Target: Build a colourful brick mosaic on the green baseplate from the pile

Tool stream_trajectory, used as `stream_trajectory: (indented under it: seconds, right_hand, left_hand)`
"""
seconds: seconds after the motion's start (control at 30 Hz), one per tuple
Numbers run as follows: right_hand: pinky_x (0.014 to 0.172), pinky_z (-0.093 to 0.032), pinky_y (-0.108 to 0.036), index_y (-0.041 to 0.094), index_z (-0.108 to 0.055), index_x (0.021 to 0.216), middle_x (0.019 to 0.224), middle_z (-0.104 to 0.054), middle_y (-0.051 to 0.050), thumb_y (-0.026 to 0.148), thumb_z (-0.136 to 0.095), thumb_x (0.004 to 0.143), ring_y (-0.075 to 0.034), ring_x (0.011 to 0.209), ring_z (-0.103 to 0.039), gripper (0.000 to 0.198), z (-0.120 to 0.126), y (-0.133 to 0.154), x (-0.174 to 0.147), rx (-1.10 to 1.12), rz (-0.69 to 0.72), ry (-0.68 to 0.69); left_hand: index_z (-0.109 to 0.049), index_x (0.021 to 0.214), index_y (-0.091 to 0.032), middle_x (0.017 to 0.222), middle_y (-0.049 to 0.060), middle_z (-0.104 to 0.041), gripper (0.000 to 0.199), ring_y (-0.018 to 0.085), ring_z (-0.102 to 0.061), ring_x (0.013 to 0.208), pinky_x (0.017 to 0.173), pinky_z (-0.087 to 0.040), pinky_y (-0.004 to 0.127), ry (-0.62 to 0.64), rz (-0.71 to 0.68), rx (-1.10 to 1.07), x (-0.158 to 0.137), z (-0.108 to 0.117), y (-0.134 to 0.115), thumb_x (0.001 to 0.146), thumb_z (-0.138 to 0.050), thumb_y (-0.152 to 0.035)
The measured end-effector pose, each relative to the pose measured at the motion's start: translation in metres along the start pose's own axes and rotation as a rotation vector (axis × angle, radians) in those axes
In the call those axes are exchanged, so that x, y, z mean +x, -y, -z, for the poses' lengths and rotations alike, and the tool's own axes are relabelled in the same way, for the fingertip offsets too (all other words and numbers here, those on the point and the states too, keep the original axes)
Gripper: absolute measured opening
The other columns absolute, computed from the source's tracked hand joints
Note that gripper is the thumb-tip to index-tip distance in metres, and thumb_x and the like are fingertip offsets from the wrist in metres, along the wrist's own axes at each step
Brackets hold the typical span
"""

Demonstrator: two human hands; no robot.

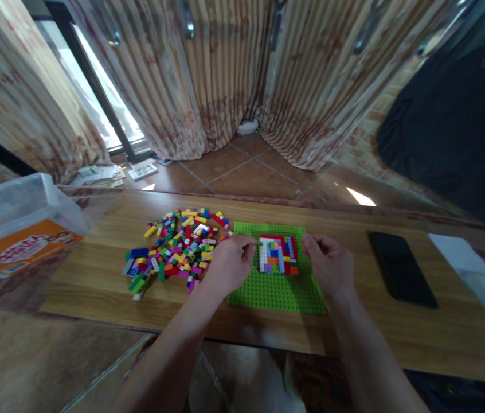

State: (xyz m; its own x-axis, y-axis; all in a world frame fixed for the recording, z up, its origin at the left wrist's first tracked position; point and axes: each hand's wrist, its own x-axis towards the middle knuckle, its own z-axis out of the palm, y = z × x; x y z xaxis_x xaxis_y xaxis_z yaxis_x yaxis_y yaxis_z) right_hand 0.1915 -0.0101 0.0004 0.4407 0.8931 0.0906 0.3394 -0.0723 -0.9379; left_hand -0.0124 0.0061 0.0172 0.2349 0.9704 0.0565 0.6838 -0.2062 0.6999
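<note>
A green baseplate [285, 295] lies on the wooden table, carrying a block of multicoloured toy bricks [277, 255] with red along its back edge. My left hand [234, 263] is over the plate's left side, thumb and fingers pinched together just left of the built bricks. Whatever is in that pinch is too small to make out. Over the plate's right edge, my right hand [332, 265] has its fingertips closed together, apart from the bricks. Its fingers hide anything between them. Beside my left hand spreads a pile of loose toy bricks [178, 249].
At the table's left end stands a clear plastic box [8, 201] with an orange label. A black flat device [401, 268] and white paper [461, 255] lie to the right. Beyond the table are a tiled floor [246, 172] and striped curtains [225, 74].
</note>
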Motion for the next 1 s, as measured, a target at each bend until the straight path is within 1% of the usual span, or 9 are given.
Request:
stream_trajectory:
  seconds: [0.1, 0.2, 0.37, 0.47, 0.63, 0.77, 1.0]
  right_hand:
    - [0.057, -0.04, -0.026, 0.016, -0.07, 0.075, 0.059, -0.061, 0.001, 0.046, -0.064, 0.079, -0.014, 0.057, -0.053, 0.031, -0.005, 0.003, -0.003, -0.011, 0.003, 0.014]
    - [0.056, -0.04, -0.026, 0.016, -0.07, 0.074, 0.059, -0.063, 0.0, 0.046, -0.064, 0.079, -0.014, 0.057, -0.054, 0.031, -0.006, 0.004, -0.005, -0.036, -0.004, 0.043]
    - [0.055, -0.04, -0.026, 0.016, -0.071, 0.073, 0.061, -0.066, -0.001, 0.047, -0.062, 0.079, -0.015, 0.057, -0.058, 0.033, -0.005, 0.007, -0.006, -0.092, 0.002, 0.053]
    - [0.054, -0.041, -0.026, 0.015, -0.072, 0.073, 0.061, -0.067, -0.002, 0.046, -0.061, 0.08, -0.016, 0.057, -0.058, 0.033, -0.006, 0.006, -0.006, -0.08, 0.014, 0.057]
    - [0.059, -0.043, -0.027, 0.016, -0.073, 0.075, 0.065, -0.069, -0.001, 0.046, -0.06, 0.082, -0.016, 0.06, -0.061, 0.033, -0.008, 0.003, -0.007, -0.102, 0.036, 0.082]
    - [0.06, -0.044, -0.027, 0.016, -0.073, 0.076, 0.066, -0.07, -0.003, 0.046, -0.059, 0.082, -0.017, 0.061, -0.062, 0.034, -0.008, 0.006, -0.008, -0.157, 0.042, 0.077]
    - [0.065, -0.047, -0.029, 0.018, -0.071, 0.074, 0.074, -0.07, -0.006, 0.044, -0.056, 0.083, -0.019, 0.067, -0.062, 0.032, -0.01, 0.013, -0.012, -0.242, 0.122, 0.07]
  left_hand:
    - [-0.076, 0.094, -0.018, 0.087, 0.005, -0.076, 0.027, 0.017, -0.067, 0.073, 0.07, -0.049, 0.026, 0.014, -0.012, 0.034, -0.001, 0.001, 0.001, 0.09, -0.049, -0.017]
    - [-0.075, 0.091, -0.019, 0.088, 0.005, -0.076, 0.027, 0.017, -0.067, 0.078, 0.073, -0.049, 0.027, 0.039, -0.031, 0.073, -0.001, 0.001, 0.0, 0.09, -0.048, -0.016]
    - [-0.074, 0.099, -0.019, 0.091, 0.006, -0.075, 0.029, 0.02, -0.069, 0.083, 0.078, -0.051, 0.029, 0.085, -0.017, 0.162, -0.005, -0.001, -0.003, 0.09, -0.047, -0.018]
    - [-0.073, 0.1, -0.02, 0.095, 0.007, -0.075, 0.028, 0.021, -0.069, 0.087, 0.079, -0.052, 0.03, 0.106, -0.021, 0.203, -0.007, -0.005, -0.004, 0.09, -0.047, -0.021]
    - [-0.072, 0.1, -0.02, 0.1, 0.008, -0.075, 0.027, 0.022, -0.07, 0.093, 0.083, -0.053, 0.031, 0.127, -0.031, 0.27, -0.009, -0.011, -0.004, 0.091, -0.046, -0.023]
    - [-0.072, 0.1, -0.02, 0.099, 0.007, -0.075, 0.027, 0.022, -0.07, 0.093, 0.083, -0.053, 0.031, 0.138, -0.033, 0.28, -0.008, -0.009, -0.004, 0.092, -0.046, -0.023]
    - [-0.072, 0.099, -0.02, 0.099, 0.008, -0.075, 0.026, 0.022, -0.07, 0.094, 0.083, -0.053, 0.031, 0.134, -0.031, 0.259, -0.006, -0.009, -0.003, 0.091, -0.047, -0.022]
